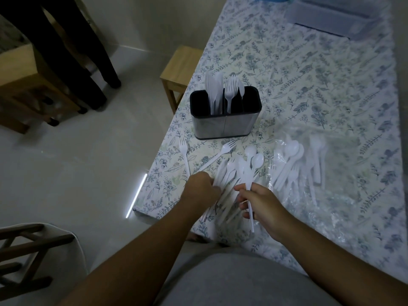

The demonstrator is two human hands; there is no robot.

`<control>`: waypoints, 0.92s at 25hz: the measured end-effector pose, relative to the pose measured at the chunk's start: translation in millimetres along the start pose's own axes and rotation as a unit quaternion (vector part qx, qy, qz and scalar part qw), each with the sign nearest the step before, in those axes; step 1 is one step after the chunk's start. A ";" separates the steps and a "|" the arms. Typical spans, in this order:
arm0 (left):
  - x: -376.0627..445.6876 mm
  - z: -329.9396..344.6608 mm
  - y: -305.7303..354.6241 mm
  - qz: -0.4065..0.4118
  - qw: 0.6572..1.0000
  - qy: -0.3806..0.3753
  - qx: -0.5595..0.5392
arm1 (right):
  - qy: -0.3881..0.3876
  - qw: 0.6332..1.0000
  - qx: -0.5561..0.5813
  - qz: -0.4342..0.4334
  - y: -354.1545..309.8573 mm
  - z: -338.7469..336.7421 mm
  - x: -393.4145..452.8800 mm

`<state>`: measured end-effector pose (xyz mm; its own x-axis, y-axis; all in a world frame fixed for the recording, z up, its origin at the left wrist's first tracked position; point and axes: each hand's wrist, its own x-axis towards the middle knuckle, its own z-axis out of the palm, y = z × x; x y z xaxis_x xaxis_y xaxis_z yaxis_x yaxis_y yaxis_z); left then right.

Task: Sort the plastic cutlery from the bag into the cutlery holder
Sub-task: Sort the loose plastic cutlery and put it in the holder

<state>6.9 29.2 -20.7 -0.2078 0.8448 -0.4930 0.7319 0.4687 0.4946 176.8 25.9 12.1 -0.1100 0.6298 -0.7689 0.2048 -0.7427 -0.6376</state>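
A steel cutlery holder (pixel 223 125) with a black inner stands on the flowered tablecloth, with white knives, forks and a spoon upright in its compartments. In front of it lies a loose pile of white plastic cutlery (pixel 229 173). My left hand (pixel 202 187) is curled at the pile's left edge, fingers in among the pieces. My right hand (pixel 259 205) pinches the handles of white spoons (pixel 256 161) that point away from me. Two forks (pixel 220 152) lie apart on the cloth. The clear plastic bag (pixel 309 164) to the right holds more spoons and other pieces.
The table's left edge and near corner run close to the pile. A small wooden stool (pixel 176 71) stands beside the table behind the holder. A clear plastic box (pixel 331 16) sits at the far end. Wooden furniture stands on the tiled floor at left.
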 end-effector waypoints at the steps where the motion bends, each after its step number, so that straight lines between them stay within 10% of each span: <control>1: -1.0 0.1 -0.3 0.005 1.000 0.002 0.019 | 0.002 1.000 0.003 0.002 0.7 -0.8 0.5; 15: 0.8 -14.5 -6.8 0.044 0.995 -0.029 0.090 | -0.006 1.000 0.026 0.007 2.5 -2.3 -1.9; 23: -15.5 -22.9 -5.8 0.017 0.996 0.004 -0.086 | -0.038 0.996 0.079 0.004 5.8 5.8 -0.5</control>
<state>-9.0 19.3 0.4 -0.1916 0.8626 -0.4683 0.6167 0.4770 0.6262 172.5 19.9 8.5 -0.1835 0.6099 -0.7710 0.0505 -0.7774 -0.6270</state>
